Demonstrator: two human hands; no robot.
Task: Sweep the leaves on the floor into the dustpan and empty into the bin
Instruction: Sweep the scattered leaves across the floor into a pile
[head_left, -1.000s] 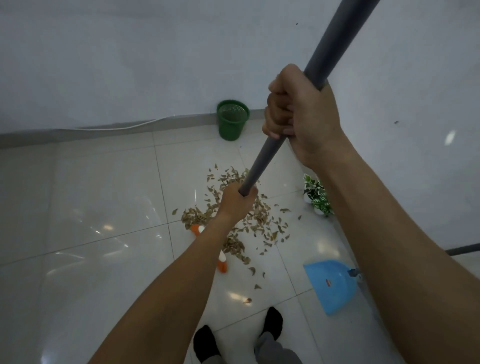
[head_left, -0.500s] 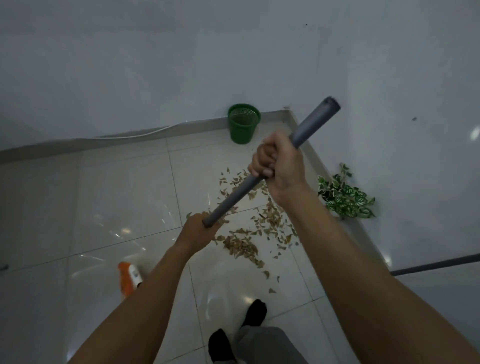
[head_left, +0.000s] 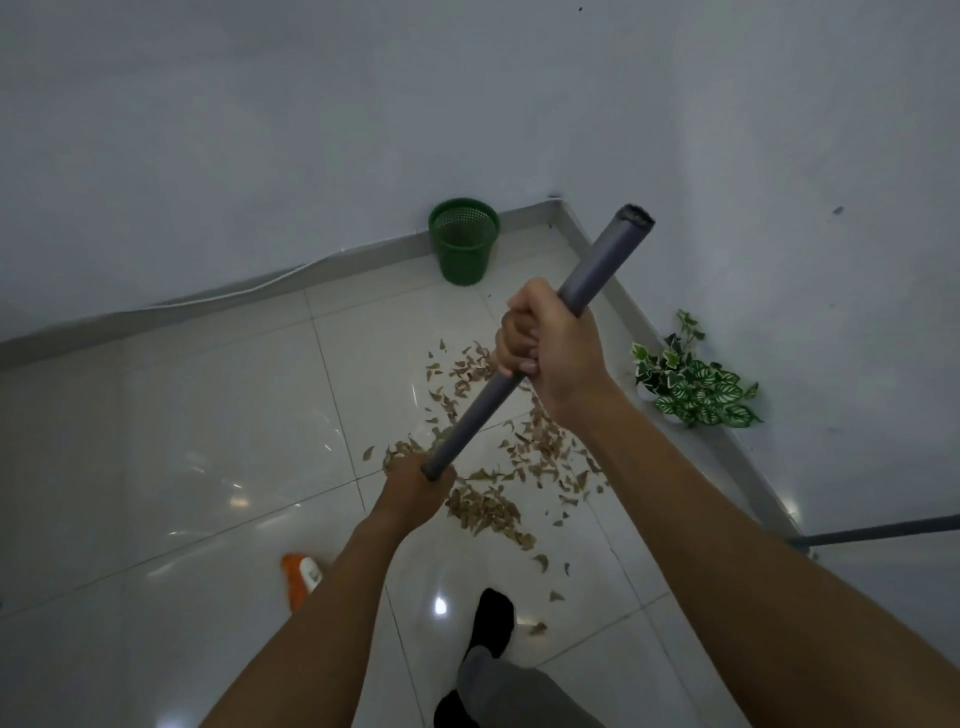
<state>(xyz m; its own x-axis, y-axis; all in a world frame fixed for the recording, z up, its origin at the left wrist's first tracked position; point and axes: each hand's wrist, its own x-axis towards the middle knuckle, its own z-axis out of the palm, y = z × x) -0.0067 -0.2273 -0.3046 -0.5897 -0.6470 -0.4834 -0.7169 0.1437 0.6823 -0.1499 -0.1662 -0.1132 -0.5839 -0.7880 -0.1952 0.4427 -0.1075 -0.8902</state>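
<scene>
On the tiles (head_left: 208, 415) ahead, the dry leaves (head_left: 488, 512) are strewn right of the orange broom head (head_left: 298, 574); the grey handle (head_left: 475, 415) is slanted down-left, clasped high by the right hand (head_left: 556, 348) and low by the left hand (head_left: 413, 486); the green bin (head_left: 464, 244) is set beyond; no dustpan is seen

Floor tiles (head_left: 208, 441): glazed, smooth, highly glossy, with bright light reflections. Wall (head_left: 260, 130): matt, smooth painted finish. Handle (head_left: 597, 265): grey, matt, smooth; metal or plastic cannot be told. Bin (head_left: 465, 254): green plastic, perforated wall. Leaves (head_left: 488, 509): dry, brown, papery. Sock (head_left: 491, 618) and trouser leg (head_left: 519, 691): matt cloth.
</scene>
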